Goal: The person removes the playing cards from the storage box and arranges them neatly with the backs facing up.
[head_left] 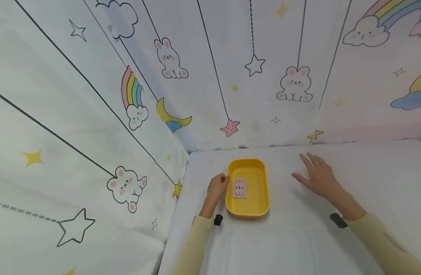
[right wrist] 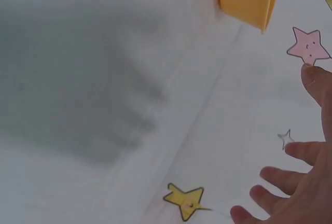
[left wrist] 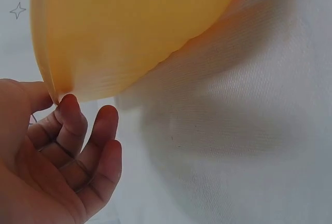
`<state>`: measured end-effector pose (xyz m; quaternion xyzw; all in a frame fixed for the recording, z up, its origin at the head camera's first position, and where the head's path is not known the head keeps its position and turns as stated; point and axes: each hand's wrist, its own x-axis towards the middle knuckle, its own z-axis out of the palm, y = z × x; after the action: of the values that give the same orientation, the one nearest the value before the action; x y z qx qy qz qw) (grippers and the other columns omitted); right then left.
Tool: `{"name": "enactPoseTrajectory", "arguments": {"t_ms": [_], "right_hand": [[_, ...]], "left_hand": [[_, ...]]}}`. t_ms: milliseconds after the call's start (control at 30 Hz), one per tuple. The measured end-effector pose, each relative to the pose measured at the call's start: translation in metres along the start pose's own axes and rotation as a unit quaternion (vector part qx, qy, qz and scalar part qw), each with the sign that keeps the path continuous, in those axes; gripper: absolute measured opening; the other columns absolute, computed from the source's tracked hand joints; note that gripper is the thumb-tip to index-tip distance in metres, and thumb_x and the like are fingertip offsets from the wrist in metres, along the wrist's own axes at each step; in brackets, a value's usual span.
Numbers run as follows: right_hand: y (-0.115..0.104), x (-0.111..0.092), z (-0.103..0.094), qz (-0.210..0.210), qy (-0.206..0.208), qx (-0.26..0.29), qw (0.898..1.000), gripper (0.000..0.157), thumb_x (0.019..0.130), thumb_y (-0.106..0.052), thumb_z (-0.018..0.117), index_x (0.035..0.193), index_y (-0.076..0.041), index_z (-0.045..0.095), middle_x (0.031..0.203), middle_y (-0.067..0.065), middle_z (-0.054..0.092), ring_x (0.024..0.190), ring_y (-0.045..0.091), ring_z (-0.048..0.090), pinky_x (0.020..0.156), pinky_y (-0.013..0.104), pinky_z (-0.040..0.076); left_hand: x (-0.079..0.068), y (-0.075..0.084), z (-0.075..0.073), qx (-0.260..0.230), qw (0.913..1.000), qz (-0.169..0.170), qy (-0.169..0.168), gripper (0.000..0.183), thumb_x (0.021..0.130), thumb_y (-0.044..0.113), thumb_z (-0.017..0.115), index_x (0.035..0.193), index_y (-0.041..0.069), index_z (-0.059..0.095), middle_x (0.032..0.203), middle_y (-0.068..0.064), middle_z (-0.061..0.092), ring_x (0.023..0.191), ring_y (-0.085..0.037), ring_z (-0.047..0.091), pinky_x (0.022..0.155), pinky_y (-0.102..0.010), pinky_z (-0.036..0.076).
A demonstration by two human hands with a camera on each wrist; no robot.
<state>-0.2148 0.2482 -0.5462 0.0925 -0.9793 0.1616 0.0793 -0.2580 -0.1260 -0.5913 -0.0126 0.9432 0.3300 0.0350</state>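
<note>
A yellow plastic tray with rounded corners stands on the white-covered table. Against its left side inside lies a playing card, or a deck of them, with a red and white patterned back. My left hand pinches the tray's left rim between thumb and index finger; in the left wrist view the other fingers curl loosely below the tray wall. To the right of the tray my right hand hovers over the table with spread fingers, holding nothing. Its thumb and fingers show at the right wrist view's edge.
The white table cover stretches to both sides of the tray. Behind it rises a fabric backdrop printed with bunnies, stars and rainbows, and another printed sheet hangs at the left. Dark wrist devices sit by the sleeves.
</note>
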Motion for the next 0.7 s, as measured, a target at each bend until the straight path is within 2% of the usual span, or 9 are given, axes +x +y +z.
{"name": "enactPoseTrajectory", "arguments": {"t_ms": [100,400,700], "right_hand": [[-0.014,0.006,0.002,0.000,-0.028,-0.002,1.000,0.087,0.094,-0.048,0.066,0.155,-0.001,0.027,0.157,0.032,0.026,0.140,0.053,0.026,0.106,0.076,0.027],[-0.052,0.020,0.019,-0.022,-0.060,0.015,0.998,0.089,0.094,-0.051,0.066,0.158,-0.008,0.023,0.160,0.028,0.023,0.144,0.050,0.023,0.112,0.072,0.024],[-0.090,0.030,0.039,-0.049,-0.085,0.017,0.995,0.088,0.093,-0.058,0.063,0.157,-0.009,0.028,0.161,0.025,0.026,0.146,0.048,0.024,0.115,0.069,0.022]], "left_hand": [[-0.001,0.001,0.000,0.002,1.0000,0.000,0.001,0.032,0.104,0.038,0.054,0.085,0.013,0.058,0.068,0.001,0.051,0.057,-0.010,0.045,0.050,-0.023,0.036],[-0.002,0.002,0.000,0.000,0.9999,-0.010,-0.001,0.032,0.104,0.036,0.054,0.084,0.012,0.057,0.067,0.000,0.050,0.056,-0.011,0.045,0.050,-0.023,0.035],[0.001,0.002,0.002,-0.009,0.9998,-0.017,-0.002,0.033,0.104,0.037,0.054,0.083,0.012,0.056,0.068,0.000,0.050,0.057,-0.012,0.046,0.051,-0.023,0.036]]}}
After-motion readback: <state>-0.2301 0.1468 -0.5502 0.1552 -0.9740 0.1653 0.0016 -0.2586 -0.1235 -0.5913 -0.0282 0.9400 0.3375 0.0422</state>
